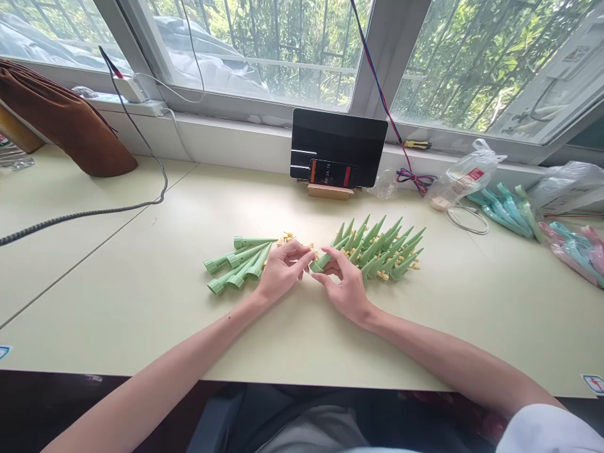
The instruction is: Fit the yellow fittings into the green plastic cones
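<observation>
My right hand (346, 286) is closed round a green plastic watering spike (323, 262), its wide end turned toward my left hand. My left hand (282, 269) pinches at a small yellow plastic valve (312, 250), partly hidden by the fingers, close beside that wide end. Left of my left hand lie several loose green spikes (240, 258), hollow ends outward. A few small yellow pieces (287, 237) rest just behind the left fingers. To the right of my right hand, several green spikes with yellow valves (389, 248) lie in slanted rows.
A dark tablet (340, 141) and a phone showing a timer (333, 173) stand on a small cardboard support (330, 192) at the back. Bagged teal spikes (507, 211) and pink ones (578, 251) lie far right. A black cable (94, 211) crosses the table on the left.
</observation>
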Tool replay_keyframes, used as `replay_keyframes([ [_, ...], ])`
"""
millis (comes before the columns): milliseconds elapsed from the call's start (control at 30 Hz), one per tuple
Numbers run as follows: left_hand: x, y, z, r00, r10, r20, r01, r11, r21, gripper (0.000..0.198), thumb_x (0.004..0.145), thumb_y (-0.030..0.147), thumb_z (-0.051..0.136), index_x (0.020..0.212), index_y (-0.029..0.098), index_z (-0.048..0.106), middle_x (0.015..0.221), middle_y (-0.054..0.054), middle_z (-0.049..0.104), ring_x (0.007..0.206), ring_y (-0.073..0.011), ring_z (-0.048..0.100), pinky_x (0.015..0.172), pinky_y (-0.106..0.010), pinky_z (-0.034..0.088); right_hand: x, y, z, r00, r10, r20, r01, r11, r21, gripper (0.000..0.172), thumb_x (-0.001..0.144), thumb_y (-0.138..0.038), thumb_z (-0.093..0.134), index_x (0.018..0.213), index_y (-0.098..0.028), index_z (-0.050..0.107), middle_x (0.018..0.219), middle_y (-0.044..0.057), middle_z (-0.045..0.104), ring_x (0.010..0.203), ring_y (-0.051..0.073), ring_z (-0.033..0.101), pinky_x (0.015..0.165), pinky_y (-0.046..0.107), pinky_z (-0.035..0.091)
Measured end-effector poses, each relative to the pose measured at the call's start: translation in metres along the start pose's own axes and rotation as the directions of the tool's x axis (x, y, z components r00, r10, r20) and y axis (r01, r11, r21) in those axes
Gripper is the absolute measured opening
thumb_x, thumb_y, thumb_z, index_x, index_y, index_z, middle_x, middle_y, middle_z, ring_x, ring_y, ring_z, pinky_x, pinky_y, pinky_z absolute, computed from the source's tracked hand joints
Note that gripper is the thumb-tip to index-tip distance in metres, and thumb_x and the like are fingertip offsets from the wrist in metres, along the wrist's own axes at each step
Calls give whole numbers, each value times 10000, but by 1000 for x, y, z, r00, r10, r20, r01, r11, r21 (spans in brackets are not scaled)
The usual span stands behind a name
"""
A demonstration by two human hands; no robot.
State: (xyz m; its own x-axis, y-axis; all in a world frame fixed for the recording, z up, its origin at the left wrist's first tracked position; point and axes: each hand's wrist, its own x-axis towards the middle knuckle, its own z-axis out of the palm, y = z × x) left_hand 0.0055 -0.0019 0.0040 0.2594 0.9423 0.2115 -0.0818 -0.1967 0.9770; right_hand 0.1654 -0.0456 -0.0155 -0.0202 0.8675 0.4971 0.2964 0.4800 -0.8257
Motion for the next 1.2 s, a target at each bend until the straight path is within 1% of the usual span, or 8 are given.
replay_keyframes([
  [300, 0, -1, -1, 999, -34, -8, 34, 999, 22, 246, 769, 371, 769, 764, 157, 649, 680, -3, 625, 473, -70, 521, 387, -185, 399, -3, 4, -2, 1000, 2, 25, 0, 998, -64, 489, 882, -232, 660, 1350, -221, 519, 955, 44, 682, 758, 163, 667, 753, 336, 606],
  [400, 0, -1, -1, 1000, -15, -7, 15, 1000, 21, 246, 767, 376, 770, 751, 163, 646, 681, -2, 630, 472, -71, 520, 396, -192, 408, -4, 5, -3, 999, -4, 34, 6, 998, -63, 518, 883, -231, 660, 1378, -221, 507, 943, 45, 685, 769, 171, 667, 755, 348, 608],
  [700, -1, 1, -1, 999, 39, 0, -39, 997, 63, 256, 772, 410, 762, 756, 176, 660, 713, -9, 649, 481, -81, 538, 421, -217, 449, -5, 6, -3, 997, 12, 70, -15, 999, 33, 599, 908, -266, 640, 1466, -202, 433, 893, 47, 666, 729, 169, 654, 706, 359, 619],
  [1000, -2, -3, -2, 998, 61, -1, -61, 996, 61, 236, 780, 386, 761, 775, 174, 658, 772, -16, 672, 477, -74, 548, 430, -218, 468, -4, 3, -5, 990, 45, 132, -53, 997, 62, 588, 953, -331, 578, 1489, -177, 391, 882, 53, 645, 770, 183, 675, 707, 357, 620],
  [1200, -3, -3, -2, 997, 71, -4, -71, 996, 60, 238, 782, 393, 759, 781, 177, 659, 756, -12, 664, 473, -73, 544, 427, -214, 473, -1, -4, -7, 989, 31, 147, -40, 998, 55, 521, 981, -349, 517, 1465, -184, 415, 856, 36, 641, 709, 168, 686, 686, 331, 607],
])
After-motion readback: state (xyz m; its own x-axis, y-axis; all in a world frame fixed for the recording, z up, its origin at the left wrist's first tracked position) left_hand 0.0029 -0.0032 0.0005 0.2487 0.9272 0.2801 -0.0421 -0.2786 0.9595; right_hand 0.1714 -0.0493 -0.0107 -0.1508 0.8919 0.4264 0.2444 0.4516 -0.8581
